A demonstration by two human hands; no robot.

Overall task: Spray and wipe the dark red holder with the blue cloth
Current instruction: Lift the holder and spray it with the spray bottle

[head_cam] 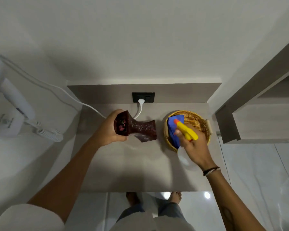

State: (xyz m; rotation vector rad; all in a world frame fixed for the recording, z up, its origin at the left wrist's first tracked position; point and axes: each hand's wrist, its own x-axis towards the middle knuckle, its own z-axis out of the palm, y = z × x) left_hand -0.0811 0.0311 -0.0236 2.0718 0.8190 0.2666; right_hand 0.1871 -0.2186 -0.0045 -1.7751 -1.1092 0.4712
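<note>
1. Tilting toward you over the grey counter (123,172), the dark red holder (141,130) lies almost on its side in your left hand (109,130), its open mouth facing the camera and its flared foot pointing toward the basket.
2. Your left hand is closed around the holder's mouth end, with the fingers wrapped behind the rim and the thumb along the lower edge.
3. Something small, pinkish and green, sits inside the holder's mouth; you cannot tell what it is.
4. Your right hand (193,150) is clenched around the neck of the spray bottle (186,130), and one finger sits on the trigger below the yellow head.
5. The bottle's orange nozzle points left, toward the holder, and its clear body shows below your palm, blurred against the counter.
6. The blue cloth (173,130) lies bunched in the left part of the wicker basket (198,121), just behind the spray head from this view.
7. The basket stands on the counter to the right of the holder, near it but apart.
8. A black wall socket (143,97) sits on the back panel behind the holder, with a white plug (141,102) in it and a white cable running off to the left.
9. A white wall-mounted hair dryer (10,104) with a coiled cord hangs at the far left.
10. Dark bands circle your right wrist.
</note>
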